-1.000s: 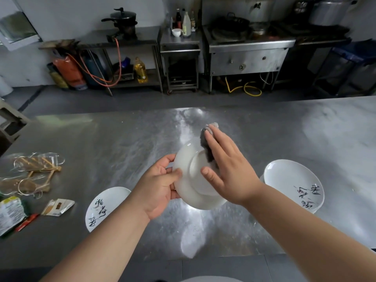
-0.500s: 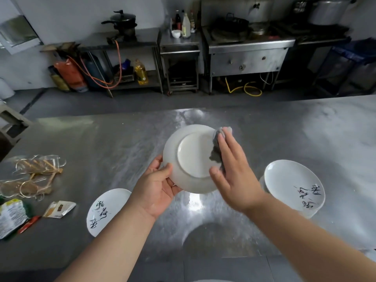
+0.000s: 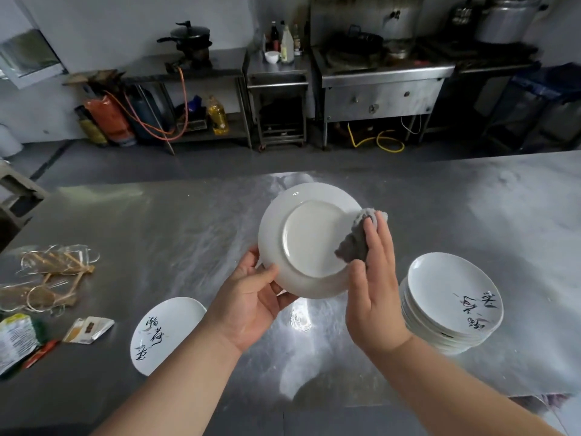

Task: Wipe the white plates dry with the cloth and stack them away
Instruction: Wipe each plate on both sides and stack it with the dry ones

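I hold a white plate above the surface, underside toward me. My left hand grips its rim at 7 o'clock. My right hand, fingers flat, presses a grey cloth at 3 o'clock. Plate stack at 4 o'clock.

The plate covers most fingers of the left hand; the left border crops a green packet.

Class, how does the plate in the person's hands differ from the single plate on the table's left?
The held plate is raised, tilted, underside showing; the single plate lies flat, face up, showing black writing. The left hand grips the held plate, the right hand presses the cloth on it; the single plate is untouched. Both are white.
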